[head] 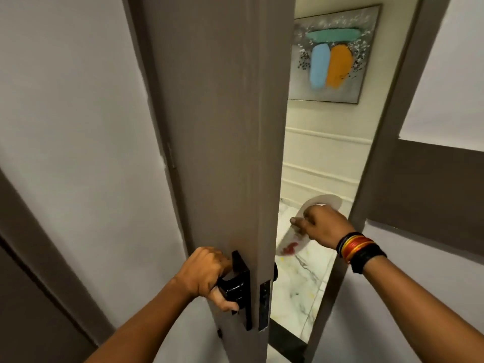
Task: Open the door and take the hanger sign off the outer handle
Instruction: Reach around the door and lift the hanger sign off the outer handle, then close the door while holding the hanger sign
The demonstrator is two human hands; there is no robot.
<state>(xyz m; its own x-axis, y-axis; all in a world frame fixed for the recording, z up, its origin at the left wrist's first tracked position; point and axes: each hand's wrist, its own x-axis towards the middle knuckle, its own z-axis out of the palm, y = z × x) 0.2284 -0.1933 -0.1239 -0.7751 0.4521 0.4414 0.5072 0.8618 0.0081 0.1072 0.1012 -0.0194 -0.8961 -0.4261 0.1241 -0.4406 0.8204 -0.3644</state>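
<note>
The grey-brown door (pixel 222 127) stands partly open, its edge facing me. My left hand (pixel 207 276) grips the black inner handle (pixel 235 286) at the bottom centre. Through the gap, my right hand (pixel 324 226) holds the white hanger sign (pixel 292 244), which has red print near its lower end and a round loop at the top. The sign is blurred and hangs tilted in the opening, apart from the door. Only a small black part of the outer handle (pixel 275 269) shows past the door's edge.
The grey door frame (pixel 387 142) borders the gap on the right. Beyond it are a cream panelled wall, a framed abstract painting (pixel 335 56) and a white marble floor (pixel 303 292). White walls flank me on both sides.
</note>
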